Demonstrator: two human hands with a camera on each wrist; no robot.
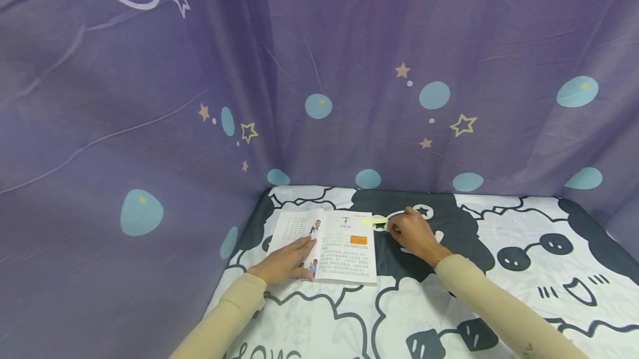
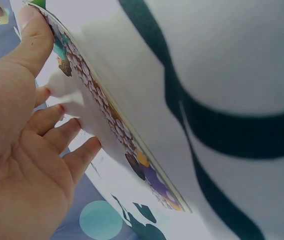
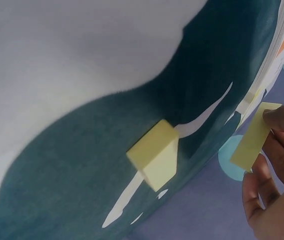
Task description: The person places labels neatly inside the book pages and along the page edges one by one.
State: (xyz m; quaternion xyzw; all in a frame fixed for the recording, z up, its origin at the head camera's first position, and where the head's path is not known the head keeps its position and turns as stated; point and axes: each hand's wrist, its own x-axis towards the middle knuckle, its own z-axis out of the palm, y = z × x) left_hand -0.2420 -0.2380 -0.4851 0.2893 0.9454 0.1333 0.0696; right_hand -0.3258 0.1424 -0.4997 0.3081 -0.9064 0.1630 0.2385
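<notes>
An open book (image 1: 329,245) lies on the patterned table cloth (image 1: 449,303). My left hand (image 1: 287,262) rests flat on the book's left page (image 2: 89,135), fingers straight. My right hand (image 1: 411,231) is just right of the book's top corner and pinches a pale yellow sticky strip (image 1: 373,220) (image 3: 254,136) between thumb and fingers. The strip's free end hangs at the right page's top edge. A small yellow pad of sticky notes (image 3: 154,155) lies on the dark part of the cloth (image 3: 81,165) by the right hand.
A purple curtain (image 1: 319,70) with stars and blue dots closes in the back and left of the table. The cloth-covered table stretches to the right and toward me.
</notes>
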